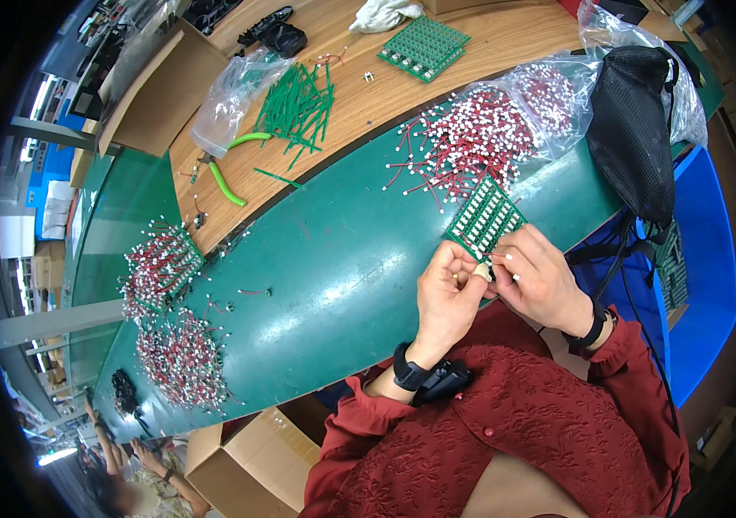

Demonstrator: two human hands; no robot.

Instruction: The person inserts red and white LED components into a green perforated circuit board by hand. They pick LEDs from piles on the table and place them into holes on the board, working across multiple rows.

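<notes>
Handwork at the near corner of a circuit board. The green circuit board [490, 210], lined with rows of white sockets, is tilted above the near edge of the green tabletop [342, 268], just in front of the wire pile [471, 138]. The left hand [451, 283] pinches the board's near corner between thumb and fingers. The right hand [542, 274] is closed at the same corner, its fingertips apparently gripping a red wire [501, 255] with white ends; the exact contact is hidden by the fingers. The step in hand appears to be fitting or adjusting this wire at the board's near end; whether it is seated cannot be told. The next move seems to call for a steady left pinch and fine fingertip alignment by the right. Beyond lie a stack of boards [424, 45] and green strips [294, 108]; at left, a wired board [161, 269] and a heap of wires [182, 363].
</notes>
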